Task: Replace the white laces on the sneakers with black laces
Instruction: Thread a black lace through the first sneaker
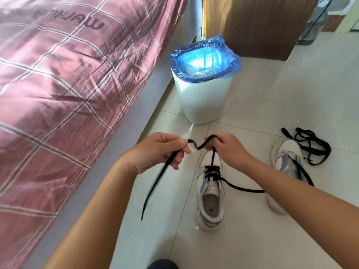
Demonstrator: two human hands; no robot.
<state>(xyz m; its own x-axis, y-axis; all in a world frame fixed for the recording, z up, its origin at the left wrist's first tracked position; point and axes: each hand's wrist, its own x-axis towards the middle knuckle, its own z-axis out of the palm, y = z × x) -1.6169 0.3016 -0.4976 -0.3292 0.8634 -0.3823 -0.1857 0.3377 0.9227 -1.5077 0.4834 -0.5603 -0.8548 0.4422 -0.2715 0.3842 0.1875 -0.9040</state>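
Observation:
A white and blue sneaker (210,202) stands on the tiled floor, toe away from me, with a black lace (212,172) threaded through its lower eyelets. Above its toe my left hand (155,152) pinches one stretch of that lace; the free end hangs down, blurred. My right hand (229,150) pinches the same lace where it rises from the shoe. The lace's other end trails right under my right forearm. A second sneaker (285,160) lies to the right, partly hidden by my arm. Beside it lies a loose black lace (310,144).
A white bin (204,100) with a blue liner stands just beyond the shoes, with pale material inside. A bed with a pink checked cover (68,84) runs along the left. A wooden cabinet (258,26) stands at the back.

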